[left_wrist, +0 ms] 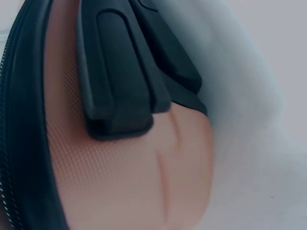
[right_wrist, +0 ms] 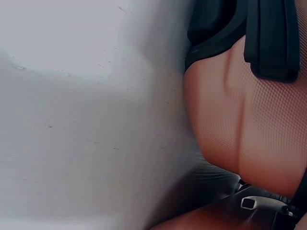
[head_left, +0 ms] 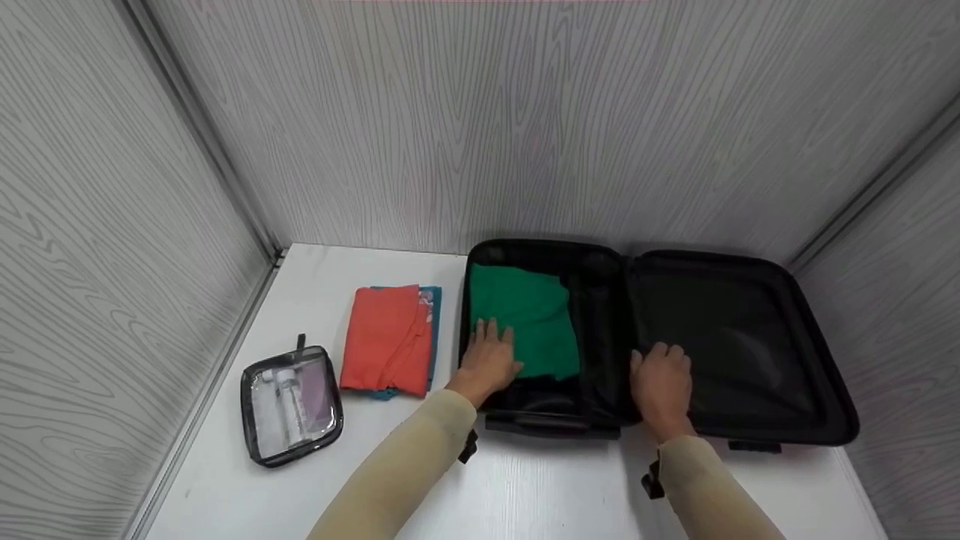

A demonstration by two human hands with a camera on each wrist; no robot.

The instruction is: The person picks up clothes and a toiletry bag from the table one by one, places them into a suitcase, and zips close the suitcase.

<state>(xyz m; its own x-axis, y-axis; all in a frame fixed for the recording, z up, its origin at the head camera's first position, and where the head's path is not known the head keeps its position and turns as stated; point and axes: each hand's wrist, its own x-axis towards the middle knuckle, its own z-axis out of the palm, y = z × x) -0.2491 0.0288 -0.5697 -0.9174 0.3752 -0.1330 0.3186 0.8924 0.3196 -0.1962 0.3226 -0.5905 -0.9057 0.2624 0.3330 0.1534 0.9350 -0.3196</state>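
Head view looks forward and down from above; close wrist views share the suitcase [left_wrist: 115,187].

Left hand [head_left: 489,365] hides part of green cloth [head_left: 529,311]; bottom edge crops 2 sleeves [head_left: 397,465].

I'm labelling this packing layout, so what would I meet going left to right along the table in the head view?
Clear pouch → folded orange cloth → green cloth → open suitcase's right half.

The green garment [head_left: 536,319] looks matt cloth, the suitcase shell [right_wrist: 261,115] finely textured plastic.
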